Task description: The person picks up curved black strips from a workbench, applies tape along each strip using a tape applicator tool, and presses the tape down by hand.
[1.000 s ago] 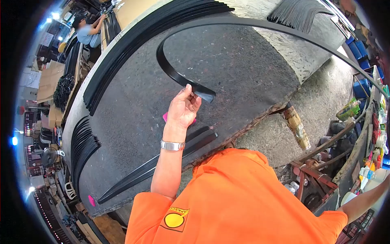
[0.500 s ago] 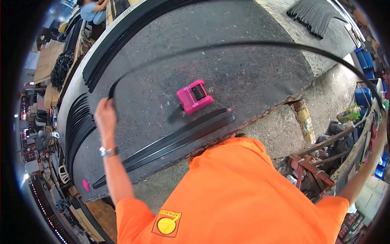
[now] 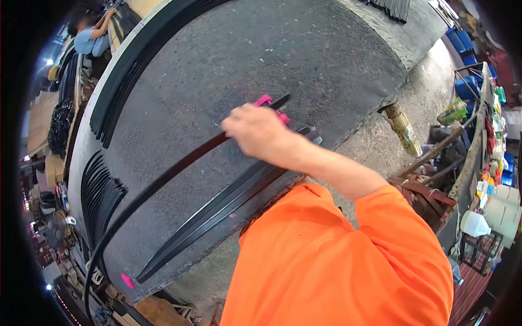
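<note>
My right hand (image 3: 256, 131) is closed around a long black flexible strip (image 3: 179, 165) near one end. The short tip of the strip sticks out past my fingers, over a pink device (image 3: 284, 118) on the dark work surface. My hand hides most of that device. From my grip the strip bends down to the left and runs off the bottom left of the view. My left hand is out of sight. Below my right hand, a few more black strips (image 3: 204, 223) lie along the near edge of the surface.
Bundles of black strips (image 3: 122, 81) line the far left edge of the table (image 3: 179, 119), and a fanned bundle (image 3: 100, 190) lies nearer. A small pink piece (image 3: 128, 281) sits at the corner. A person (image 3: 91, 41) works at upper left. Wooden framing (image 3: 429, 190) stands right.
My right hand has come from the far right to the pink device. The strip's arc has swung from right to left. My left hand has left the view.
</note>
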A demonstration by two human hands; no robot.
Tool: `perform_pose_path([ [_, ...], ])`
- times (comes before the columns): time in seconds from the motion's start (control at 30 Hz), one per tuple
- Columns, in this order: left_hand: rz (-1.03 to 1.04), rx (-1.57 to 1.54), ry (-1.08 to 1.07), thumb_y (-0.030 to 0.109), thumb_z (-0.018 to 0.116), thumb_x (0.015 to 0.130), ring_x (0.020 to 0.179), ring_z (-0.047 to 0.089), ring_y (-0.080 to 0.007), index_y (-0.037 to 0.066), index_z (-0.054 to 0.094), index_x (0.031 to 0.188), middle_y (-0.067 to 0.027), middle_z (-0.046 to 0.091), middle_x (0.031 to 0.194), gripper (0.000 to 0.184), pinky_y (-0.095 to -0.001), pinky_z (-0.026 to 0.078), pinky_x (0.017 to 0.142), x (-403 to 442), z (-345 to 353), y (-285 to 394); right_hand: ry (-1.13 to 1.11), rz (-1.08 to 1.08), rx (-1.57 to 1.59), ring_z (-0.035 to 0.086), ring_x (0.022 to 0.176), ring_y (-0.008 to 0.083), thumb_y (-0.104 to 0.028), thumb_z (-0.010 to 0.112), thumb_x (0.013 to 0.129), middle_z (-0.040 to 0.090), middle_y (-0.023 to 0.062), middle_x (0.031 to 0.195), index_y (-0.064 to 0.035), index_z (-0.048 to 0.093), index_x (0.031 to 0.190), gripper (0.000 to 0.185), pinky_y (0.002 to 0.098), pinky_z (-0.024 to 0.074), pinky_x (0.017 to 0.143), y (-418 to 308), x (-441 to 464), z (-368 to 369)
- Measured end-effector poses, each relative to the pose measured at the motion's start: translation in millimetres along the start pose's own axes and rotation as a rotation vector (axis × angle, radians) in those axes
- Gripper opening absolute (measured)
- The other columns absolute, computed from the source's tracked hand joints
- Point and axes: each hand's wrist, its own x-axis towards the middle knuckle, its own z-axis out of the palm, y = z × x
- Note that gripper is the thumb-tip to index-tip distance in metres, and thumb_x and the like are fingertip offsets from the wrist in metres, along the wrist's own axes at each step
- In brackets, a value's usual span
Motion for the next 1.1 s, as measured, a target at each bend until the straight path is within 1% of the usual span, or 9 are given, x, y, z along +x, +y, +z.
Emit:
perform_pose_path([
  [0.1, -0.026, -0.031, -0.048, 0.018, 0.051, 0.100, 0.114, 0.066, -0.0352, -0.001, 0.071, 0.120, -0.0213, 0.068, 0.128, 0.034, -0.0450, 0.052, 0.096, -11.8, 40.3, 15.2, -0.030, -0.035, 0.093, 0.063, 0.086, 0.0284, -0.008, 0.068, 0.082, 0.061, 0.0085, 0.088, -0.0091, 0.063, 0.090, 0.009, 0.0405, 0.0535, 0.072, -36.4, 10.3, 32.6],
  [0.23, -0.015, -0.073, -0.078, 0.020, 0.051, 0.100, 0.114, 0.066, -0.0363, -0.001, 0.070, 0.119, -0.0220, 0.068, 0.127, 0.034, -0.0457, 0.051, 0.095, -22.5, 73.3, 31.1, -0.063, -0.036, 0.066, 0.065, 0.089, 0.0302, -0.007, 0.070, 0.076, 0.062, 0.0112, 0.091, -0.0081, 0.062, 0.089, 0.015, 0.0433, 0.0562, 0.071, -43.0, 9.9, 35.2],
  [0.4, 0.019, -0.103, -0.095, 0.021, 0.051, 0.100, 0.113, 0.066, -0.0377, -0.001, 0.070, 0.119, -0.0228, 0.068, 0.125, 0.035, -0.0467, 0.051, 0.095, -34.4, 92.3, 56.4, -0.039, -0.023, 0.000, 0.064, 0.086, 0.0289, -0.005, 0.065, 0.082, 0.059, 0.0084, 0.088, -0.0093, 0.061, 0.090, 0.010, 0.0414, 0.0538, 0.072, -28.0, 0.1, 33.2],
  [0.5, 0.035, -0.116, -0.095, 0.022, 0.051, 0.101, 0.113, 0.066, -0.0386, -0.001, 0.070, 0.119, -0.0233, 0.068, 0.125, 0.036, -0.0472, 0.051, 0.094, -36.8, 100.1, 67.7, -0.050, 0.042, -0.091, 0.066, 0.090, 0.0292, -0.008, 0.066, 0.085, 0.064, 0.0080, 0.093, -0.0099, 0.066, 0.093, 0.008, 0.0405, 0.0565, 0.077, 0.4, -11.6, 26.1],
  [0.57, 0.044, -0.128, -0.102, 0.023, 0.051, 0.101, 0.113, 0.066, -0.0391, -0.001, 0.070, 0.119, -0.0237, 0.068, 0.124, 0.036, -0.0476, 0.051, 0.094, -40.3, 106.7, 74.0, -0.024, 0.051, -0.117, 0.065, 0.088, 0.0301, -0.006, 0.068, 0.077, 0.062, 0.0100, 0.090, -0.0083, 0.064, 0.092, 0.015, 0.0418, 0.0558, 0.074, 16.4, -16.3, 22.8],
  [0.7, 0.054, -0.143, -0.109, 0.024, 0.051, 0.101, 0.112, 0.066, -0.0403, -0.001, 0.070, 0.119, -0.0243, 0.068, 0.123, 0.037, -0.0483, 0.051, 0.094, -43.7, 116.8, 87.8, 0.007, 0.017, -0.092, 0.065, 0.088, 0.0299, -0.006, 0.067, 0.078, 0.062, 0.0095, 0.090, -0.0091, 0.062, 0.090, 0.013, 0.0417, 0.0552, 0.073, 2.4, -6.2, 14.4],
  [0.73, 0.056, -0.146, -0.111, 0.025, 0.051, 0.101, 0.112, 0.066, -0.0406, -0.001, 0.070, 0.119, -0.0245, 0.069, 0.123, 0.037, -0.0485, 0.051, 0.094, -40.1, 123.9, 86.3, -0.016, 0.021, -0.099, 0.065, 0.086, 0.0287, -0.006, 0.064, 0.084, 0.063, 0.0082, 0.090, -0.0093, 0.065, 0.091, 0.008, 0.0414, 0.0548, 0.073, -9.8, -1.2, 10.7],
  [0.9, 0.052, -0.135, -0.119, 0.026, 0.050, 0.102, 0.112, 0.065, -0.0420, -0.001, 0.070, 0.119, -0.0254, 0.069, 0.121, 0.038, -0.0494, 0.051, 0.093, -38.4, 134.3, 81.0, -0.019, -0.035, -0.055, 0.064, 0.086, 0.0293, -0.005, 0.064, 0.080, 0.060, 0.0087, 0.088, -0.0092, 0.061, 0.089, 0.010, 0.0410, 0.0545, 0.073, -42.0, 9.6, 32.5],
  [1.1, -0.006, -0.094, -0.131, 0.028, 0.050, 0.102, 0.111, 0.065, -0.0437, -0.001, 0.070, 0.118, -0.0264, 0.069, 0.120, 0.039, -0.0505, 0.051, 0.092, -46.2, 120.1, 52.9, -0.077, -0.016, -0.088, 0.065, 0.087, 0.0301, -0.005, 0.065, 0.079, 0.060, 0.0092, 0.089, -0.0086, 0.061, 0.090, 0.012, 0.0415, 0.0555, 0.074, -36.0, 1.0, 40.5],
])
